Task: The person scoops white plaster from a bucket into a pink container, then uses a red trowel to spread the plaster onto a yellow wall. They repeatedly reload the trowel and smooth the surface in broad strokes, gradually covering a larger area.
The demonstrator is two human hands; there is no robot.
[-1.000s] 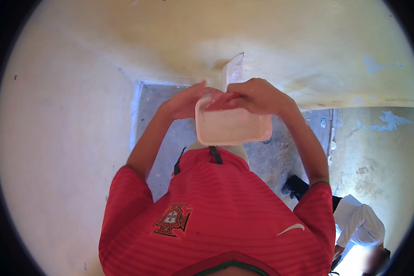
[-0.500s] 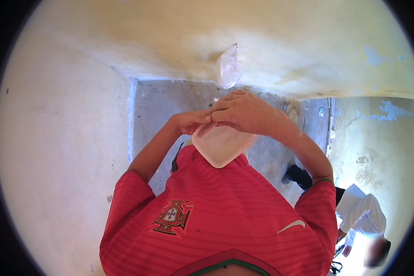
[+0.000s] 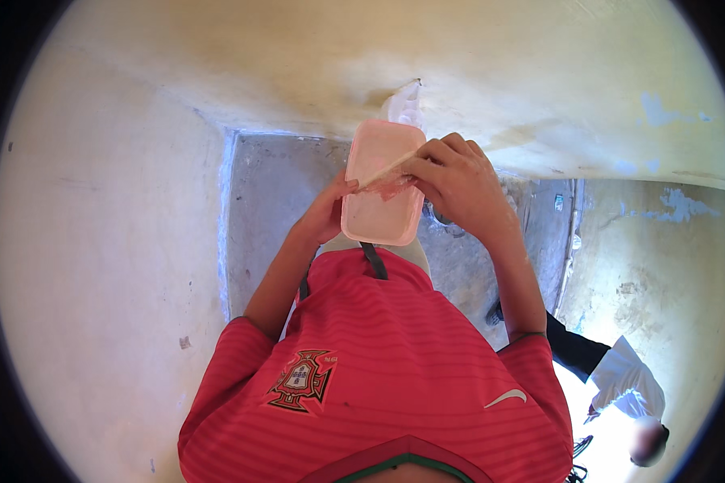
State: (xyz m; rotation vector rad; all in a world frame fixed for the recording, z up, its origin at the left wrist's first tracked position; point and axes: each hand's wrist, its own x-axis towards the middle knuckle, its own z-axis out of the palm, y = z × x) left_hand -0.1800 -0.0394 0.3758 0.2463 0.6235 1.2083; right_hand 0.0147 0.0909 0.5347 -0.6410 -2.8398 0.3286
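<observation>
The left hand's (image 3: 327,213) fingers clamp the left edge of the pinkish tray (image 3: 376,229), held before the shirt (image 3: 403,338); the right hand's (image 3: 464,183) close on a flat tool (image 3: 389,171) — already across its middle, contents unclear. Floor (image 3: 274,189) shows left and right; the far rim overlaps a hanging bag (image 3: 406,105).

Head view: left of two fisheyes, worn on the person's head.
Facing: down over the red shirt (image 3: 395,346) to the floor (image 3: 282,193).
Shirt: closest, filling the lower frame.
Container (image 3: 377,221): near, just above centre.
Upper wall (image 3: 540,72): farther, bowing toward the dark rim.
</observation>
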